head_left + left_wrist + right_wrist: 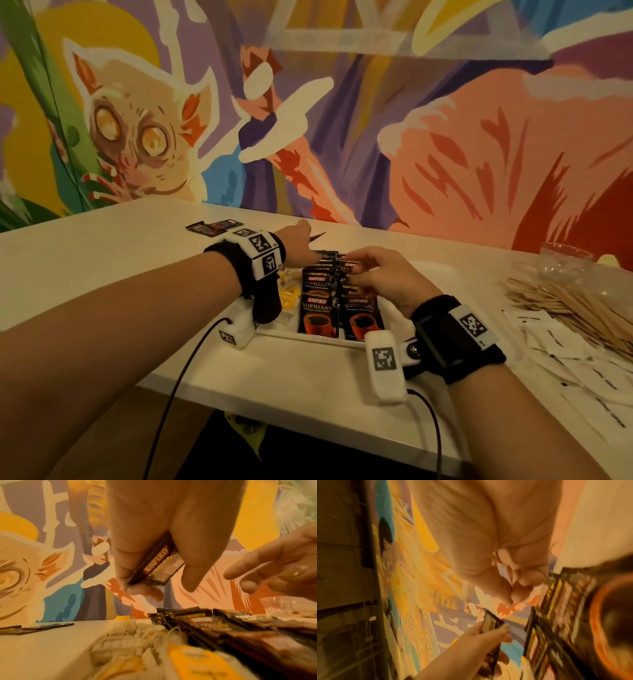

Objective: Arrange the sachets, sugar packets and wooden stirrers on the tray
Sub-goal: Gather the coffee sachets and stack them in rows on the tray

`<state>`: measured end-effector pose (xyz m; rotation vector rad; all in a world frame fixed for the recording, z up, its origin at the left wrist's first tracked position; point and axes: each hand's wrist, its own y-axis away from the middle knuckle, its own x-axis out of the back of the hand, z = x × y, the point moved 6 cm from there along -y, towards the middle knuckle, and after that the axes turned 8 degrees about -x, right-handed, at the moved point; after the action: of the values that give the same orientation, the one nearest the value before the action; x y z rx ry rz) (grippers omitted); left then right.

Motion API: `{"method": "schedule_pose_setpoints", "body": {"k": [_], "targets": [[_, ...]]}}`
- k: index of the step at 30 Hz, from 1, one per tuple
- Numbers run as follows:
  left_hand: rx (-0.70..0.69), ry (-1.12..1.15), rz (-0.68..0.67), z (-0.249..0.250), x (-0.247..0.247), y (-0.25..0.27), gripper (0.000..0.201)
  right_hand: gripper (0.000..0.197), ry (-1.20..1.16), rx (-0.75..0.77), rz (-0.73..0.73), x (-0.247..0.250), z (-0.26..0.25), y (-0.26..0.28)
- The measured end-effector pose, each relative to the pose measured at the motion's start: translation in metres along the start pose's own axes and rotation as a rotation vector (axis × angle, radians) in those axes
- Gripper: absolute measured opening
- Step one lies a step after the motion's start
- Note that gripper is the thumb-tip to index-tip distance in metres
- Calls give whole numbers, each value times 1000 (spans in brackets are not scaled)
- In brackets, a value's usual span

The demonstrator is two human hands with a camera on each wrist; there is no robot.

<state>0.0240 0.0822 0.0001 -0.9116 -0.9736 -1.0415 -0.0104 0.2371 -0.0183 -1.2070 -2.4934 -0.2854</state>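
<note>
currently, item: coffee sachet (157, 566), light, thin, slick foil, best pinched at its edges, gripped in my left hand (164, 534) above the tray (308, 337); right hand (383, 274) loosely curled, holding nothing.

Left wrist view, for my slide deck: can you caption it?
Left hand pinches a Kopiko sachet above the sachets on the tray, right hand alongside.

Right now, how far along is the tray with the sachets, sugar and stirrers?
Done: two rows of coffee sachets lie overlapped in the tray, with tea bags beside them. In hand: the left hand grips another sachet over the rows, while the right hand touches them. Left: stirrers, sugar packets and a few sachets remain on the table.
</note>
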Motion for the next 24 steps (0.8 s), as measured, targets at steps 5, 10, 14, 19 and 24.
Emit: {"method": "schedule_pose_setpoints", "body": {"k": [5, 10, 14, 19, 24], "targets": [[55, 896, 62, 19, 9, 9, 55, 25, -224, 31, 267, 38, 1, 0], [-5, 1406, -193, 59, 6, 31, 64, 11, -357, 70, 156, 31, -5, 6], [-19, 1458, -207, 68, 3, 30, 63, 11, -380, 126, 121, 29, -8, 7], [-55, 1125, -165, 66, 0, 27, 33, 21, -641, 117, 52, 33, -10, 10], [-271, 454, -85, 70, 6, 24, 50, 26, -599, 46, -117, 21, -9, 13]]}}
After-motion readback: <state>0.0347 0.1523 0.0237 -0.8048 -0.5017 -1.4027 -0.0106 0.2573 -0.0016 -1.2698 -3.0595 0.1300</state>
